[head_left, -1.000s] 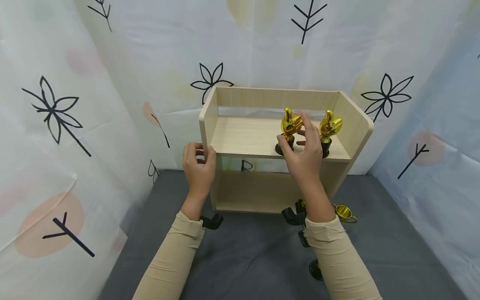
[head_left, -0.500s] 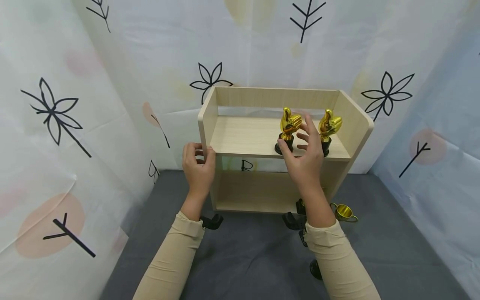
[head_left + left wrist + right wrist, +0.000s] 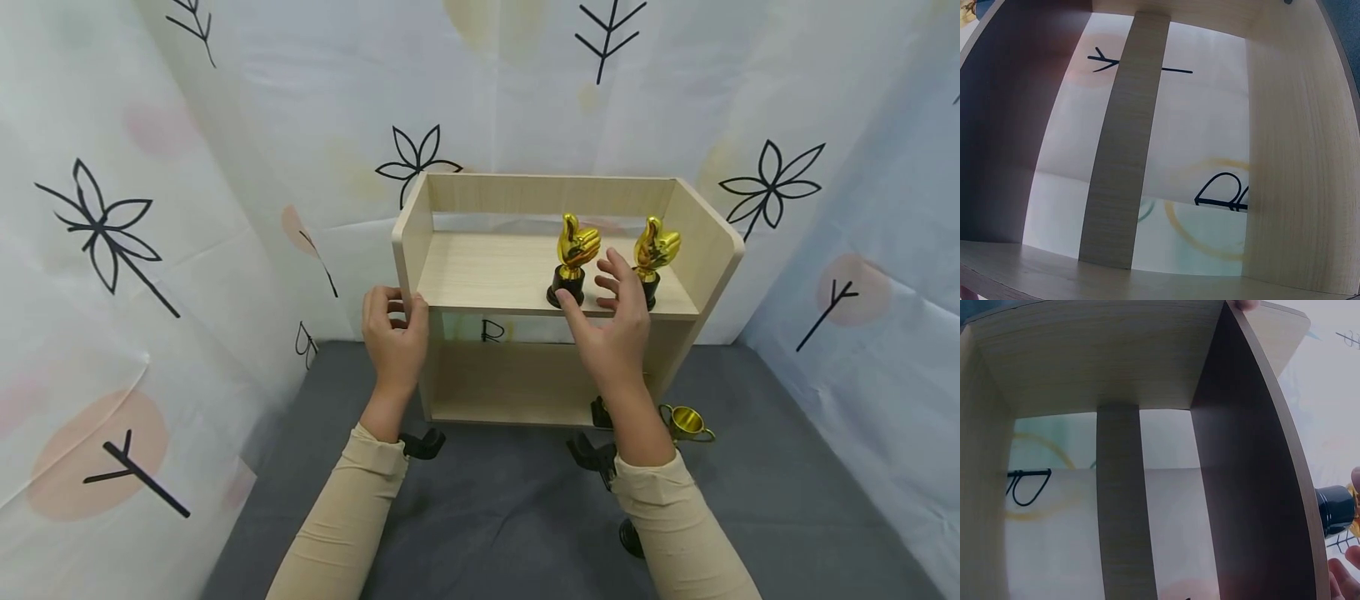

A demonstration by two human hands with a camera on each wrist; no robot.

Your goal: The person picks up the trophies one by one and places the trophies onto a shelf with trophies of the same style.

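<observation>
At the far left, white cloth (image 3: 247, 133) with printed plant drawings hangs beyond the left grip (image 3: 392, 342). That grip is nearly closed, thumb and bent fingers pinching the front edge of the left side panel (image 3: 409, 242). To its right stretches the two-level wooden shelf (image 3: 480, 275), standing on a grey-covered desk (image 3: 495, 508) that spreads below both grips. Next, just left of the right grip's fingers, the first gold thumbs-up trophy (image 3: 576, 250) stands upright on the upper level by its front edge. The right grip (image 3: 618, 321) is loosely open, thumb well apart from the fingers, with hold of nothing; its thumb overlaps that trophy's black base, and whether they touch I cannot tell. The second gold thumbs-up trophy (image 3: 656, 246) stands upright just right of the right grip's fingertips, its base partly hidden. Farthest right, below this grip and beside its wrist, a gold two-handled cup (image 3: 684, 422) is near the shelf.
</observation>
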